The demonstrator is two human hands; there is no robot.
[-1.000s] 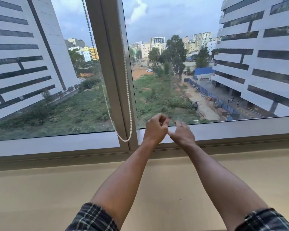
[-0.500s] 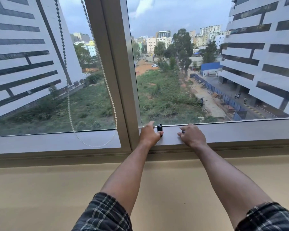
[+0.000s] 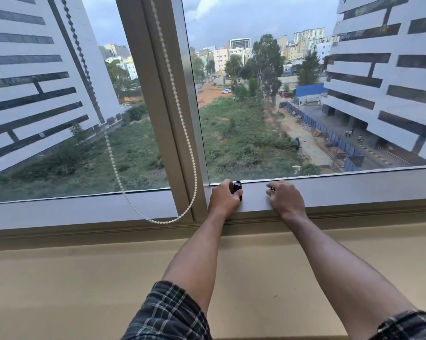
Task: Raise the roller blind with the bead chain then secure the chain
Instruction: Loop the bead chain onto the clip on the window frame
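Head view of a window with a grey frame. The bead chain (image 3: 190,148) hangs free as a long loop in front of the vertical mullion (image 3: 158,106); one strand crosses the left pane (image 3: 60,119), the other runs down the mullion, and the bottom of the loop lies against the lower frame rail (image 3: 84,209), left of both hands and touching neither. The roller blind itself is out of frame above.

The left hand (image 3: 223,200) rests on the sill rail (image 3: 354,192) of the right pane, just right of the mullion, its fingers curled closed around a small black fitting (image 3: 237,188), which may be a chain clip or a window catch; the view is too small to tell. The right hand (image 3: 284,198) lies on the same rail, near the left hand but apart from it, fingers bent down onto the rail and holding nothing that can be seen. Plaid sleeves (image 3: 167,315) show at the lower edge. A beige ledge (image 3: 84,278) runs below the frame.
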